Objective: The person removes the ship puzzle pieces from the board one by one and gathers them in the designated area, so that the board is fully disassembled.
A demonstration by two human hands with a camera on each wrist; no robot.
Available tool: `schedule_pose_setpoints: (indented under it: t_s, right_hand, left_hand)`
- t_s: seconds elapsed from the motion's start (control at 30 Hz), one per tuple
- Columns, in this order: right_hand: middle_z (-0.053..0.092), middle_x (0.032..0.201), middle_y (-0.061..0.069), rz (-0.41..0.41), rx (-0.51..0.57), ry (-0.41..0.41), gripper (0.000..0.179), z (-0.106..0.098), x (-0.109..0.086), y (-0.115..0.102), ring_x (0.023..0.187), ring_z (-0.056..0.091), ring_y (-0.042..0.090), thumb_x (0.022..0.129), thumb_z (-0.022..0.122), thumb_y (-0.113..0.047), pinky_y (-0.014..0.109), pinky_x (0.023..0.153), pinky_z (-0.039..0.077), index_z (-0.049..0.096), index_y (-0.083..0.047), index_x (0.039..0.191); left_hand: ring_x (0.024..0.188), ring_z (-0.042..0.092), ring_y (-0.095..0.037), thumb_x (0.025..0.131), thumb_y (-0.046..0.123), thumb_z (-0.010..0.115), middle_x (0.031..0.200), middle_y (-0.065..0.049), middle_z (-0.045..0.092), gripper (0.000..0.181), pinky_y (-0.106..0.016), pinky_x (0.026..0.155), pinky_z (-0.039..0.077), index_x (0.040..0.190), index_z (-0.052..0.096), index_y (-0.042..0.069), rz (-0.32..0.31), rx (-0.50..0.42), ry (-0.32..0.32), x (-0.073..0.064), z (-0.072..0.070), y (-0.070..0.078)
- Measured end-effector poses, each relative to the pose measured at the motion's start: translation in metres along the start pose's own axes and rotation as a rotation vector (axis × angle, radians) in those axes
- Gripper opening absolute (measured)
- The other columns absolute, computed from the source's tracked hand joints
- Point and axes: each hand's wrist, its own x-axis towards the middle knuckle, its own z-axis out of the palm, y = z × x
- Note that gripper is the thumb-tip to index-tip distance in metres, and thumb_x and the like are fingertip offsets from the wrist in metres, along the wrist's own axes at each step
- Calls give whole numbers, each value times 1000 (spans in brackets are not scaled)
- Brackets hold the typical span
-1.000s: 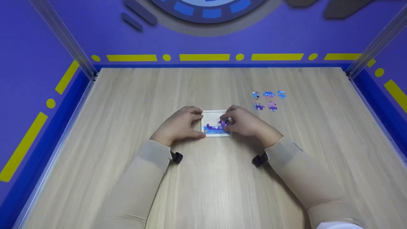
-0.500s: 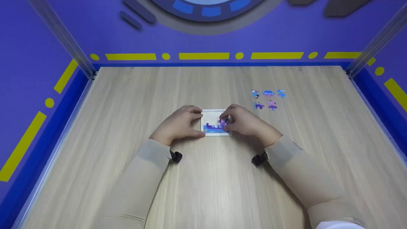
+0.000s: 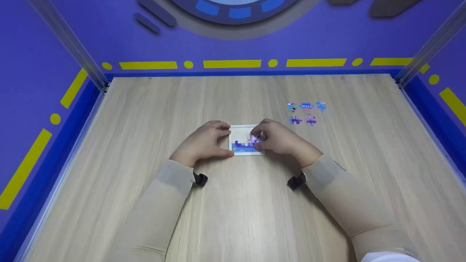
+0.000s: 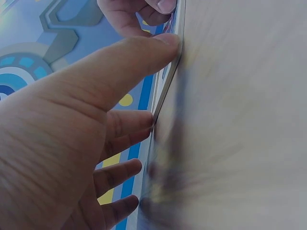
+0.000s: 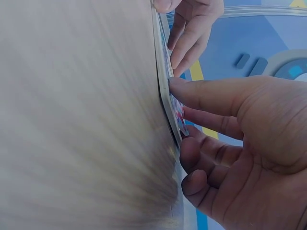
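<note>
A small white-rimmed puzzle tray [image 3: 240, 129] lies on the table, with joined blue and purple pieces [image 3: 242, 148] along its near side. My left hand [image 3: 204, 142] holds the tray's left side, thumb at the near corner and fingertips at the far corner. In the left wrist view, the left thumb [image 4: 139, 62] lies on the tray's edge. My right hand [image 3: 280, 138] pinches a pink and purple jigsaw piece [image 3: 253, 139] over the tray's right part. Its fingers partly cover the piece, so I cannot tell whether it is seated.
Several loose jigsaw pieces [image 3: 306, 106] lie in two rows on the wooden table [image 3: 233, 211], beyond the right hand. Blue walls [image 3: 233, 47] with yellow marks bound the table at the back and both sides.
The right hand's fingers and the piece shift very slightly over the tray, and the piece's tilt looks a little different. The left hand keeps its place on the tray.
</note>
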Motion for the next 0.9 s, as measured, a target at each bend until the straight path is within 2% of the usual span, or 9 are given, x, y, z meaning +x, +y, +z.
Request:
schedule_pose_setpoints:
  t_s: [0.37,0.9]
  right_hand:
    - [71,134,13,4,-14,-17,40,-1,1,2,106,63,28,102,84,-19,43,93,53,81,-11,141]
    - [71,133,12,5,1,-12,39,0,0,3,111,63,29,104,81,-16,47,101,56,80,-13,143]
  left_hand:
    - [167,44,-28,91,52,92,170,-5,58,86,-43,142,35,158,66,4,12,2,12,1,1,-2]
    - [166,44,-30,93,53,91,170,-7,58,86,-45,142,35,159,65,4,16,12,5,1,1,-2]
